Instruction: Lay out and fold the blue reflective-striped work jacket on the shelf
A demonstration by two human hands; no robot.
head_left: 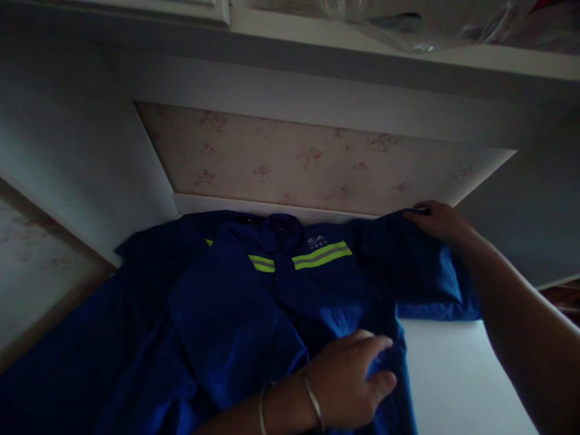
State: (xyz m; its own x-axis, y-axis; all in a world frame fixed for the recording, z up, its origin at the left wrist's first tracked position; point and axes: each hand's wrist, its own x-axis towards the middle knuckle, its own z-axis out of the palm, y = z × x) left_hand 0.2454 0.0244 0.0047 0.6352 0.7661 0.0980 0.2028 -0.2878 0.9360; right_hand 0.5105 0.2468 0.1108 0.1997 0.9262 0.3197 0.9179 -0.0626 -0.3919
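A blue work jacket [235, 314] with yellow-green reflective stripes lies spread on a white surface [457, 374], collar toward the back wall. My left hand [353, 377], with bangles on the wrist, presses flat on the jacket's front near its right side. My right hand [441, 220] reaches to the far right and grips the end of the jacket's right sleeve [408, 260], which lies stretched sideways near the back wall.
A floral-patterned back panel [317, 160] and white side walls enclose the surface like an alcove. A white shelf [362, 42] overhead holds clear plastic wrapping [408, 24]. The jacket's left part hangs off toward the dark lower left.
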